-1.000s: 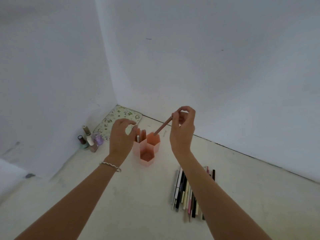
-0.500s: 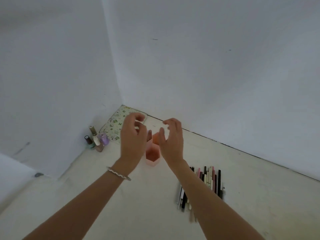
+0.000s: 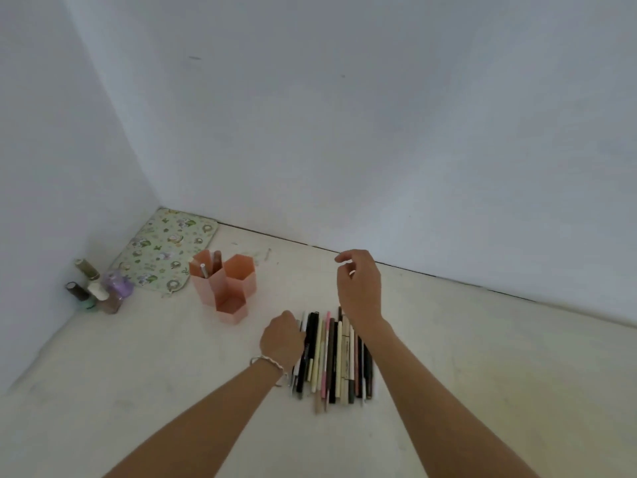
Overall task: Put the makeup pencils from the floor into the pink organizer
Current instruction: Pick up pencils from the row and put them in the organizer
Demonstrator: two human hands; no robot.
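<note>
The pink organizer [image 3: 238, 282] stands on the floor as three joined hexagonal tubes; its back-left tube holds a few pencils. A row of several makeup pencils [image 3: 332, 357] lies side by side to its right. My left hand [image 3: 282, 339] rests on the left end of that row with its fingers curled down onto the pencils; whether it grips one is hidden. Above the far end of the row hovers my right hand [image 3: 360, 288], fingers loosely apart and holding nothing.
A floral pouch [image 3: 165, 250] lies in the corner behind the organizer. Several nail polish bottles [image 3: 100, 289] stand by the left wall. White walls close the space on the left and at the back.
My right hand let go of the brown pencil at the organizer. Both hands have since moved right and down to the pencil row, the left one reaching its left end.
</note>
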